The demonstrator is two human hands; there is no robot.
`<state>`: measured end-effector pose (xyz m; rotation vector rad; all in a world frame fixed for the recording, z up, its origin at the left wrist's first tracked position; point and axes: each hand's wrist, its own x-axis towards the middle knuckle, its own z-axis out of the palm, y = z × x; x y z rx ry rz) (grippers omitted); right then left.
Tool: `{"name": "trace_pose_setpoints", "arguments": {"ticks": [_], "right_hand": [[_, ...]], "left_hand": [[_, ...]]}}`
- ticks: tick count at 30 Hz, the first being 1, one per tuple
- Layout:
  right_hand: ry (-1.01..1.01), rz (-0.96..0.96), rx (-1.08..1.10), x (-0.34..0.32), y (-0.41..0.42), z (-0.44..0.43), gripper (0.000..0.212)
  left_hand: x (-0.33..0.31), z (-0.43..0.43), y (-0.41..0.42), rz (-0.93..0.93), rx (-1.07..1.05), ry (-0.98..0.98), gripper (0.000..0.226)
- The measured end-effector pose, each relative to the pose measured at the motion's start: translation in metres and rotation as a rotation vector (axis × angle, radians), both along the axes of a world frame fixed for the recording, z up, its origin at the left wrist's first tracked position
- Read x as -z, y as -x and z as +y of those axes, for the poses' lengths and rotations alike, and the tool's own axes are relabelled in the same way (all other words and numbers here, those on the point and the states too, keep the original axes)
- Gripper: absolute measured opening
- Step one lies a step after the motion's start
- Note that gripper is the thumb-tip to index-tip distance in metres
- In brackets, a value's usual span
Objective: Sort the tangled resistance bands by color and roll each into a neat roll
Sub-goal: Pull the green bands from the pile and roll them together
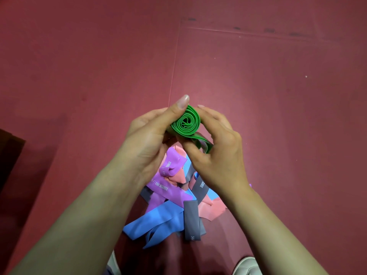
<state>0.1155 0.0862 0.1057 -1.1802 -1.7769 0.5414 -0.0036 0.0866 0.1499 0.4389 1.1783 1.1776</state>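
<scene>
A green band (186,122) is wound into a spiral roll held in the air, its coiled end facing me, with a short loose tail hanging at the lower right. My left hand (151,139) grips the roll from the left, thumb over its top. My right hand (216,147) pinches the roll and its tail from the right. Below my hands a tangle lies on the floor: a purple band (164,187), a blue band (156,221), a grey band (191,219) and a pink band (210,211), partly hidden by my wrists.
The floor is dark red matting (258,86) with a seam running up from the hands. A dark object (8,155) sits at the left edge. White shoe tips (246,264) show at the bottom.
</scene>
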Motion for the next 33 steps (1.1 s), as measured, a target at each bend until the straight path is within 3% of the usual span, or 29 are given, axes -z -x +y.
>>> {"name": "trace_pose_setpoints", "arguments": {"ticks": [6,14,19,24,27,33], "right_hand": [[0.017,-0.006,0.009,-0.002,0.0,-0.001,0.042],[0.067,0.011,0.044,-0.004,0.0,0.0,0.041],[0.098,-0.03,0.036,-0.002,0.0,-0.001,0.036],[0.117,-0.044,0.016,-0.003,-0.001,0.001,0.035],[0.154,0.009,0.021,-0.006,-0.001,-0.001,0.035],[0.393,0.132,0.009,-0.011,-0.001,0.0,0.025]], "left_hand": [[0.001,-0.002,-0.003,0.061,0.014,-0.025,0.084],[0.005,-0.002,-0.002,0.064,-0.011,-0.071,0.073],[0.007,-0.001,-0.001,0.047,0.093,0.05,0.086],[0.009,-0.001,-0.001,0.176,0.132,0.055,0.039],[0.011,0.002,0.005,0.301,0.149,0.143,0.029],[0.005,0.003,0.012,0.469,0.351,0.191,0.059]]}}
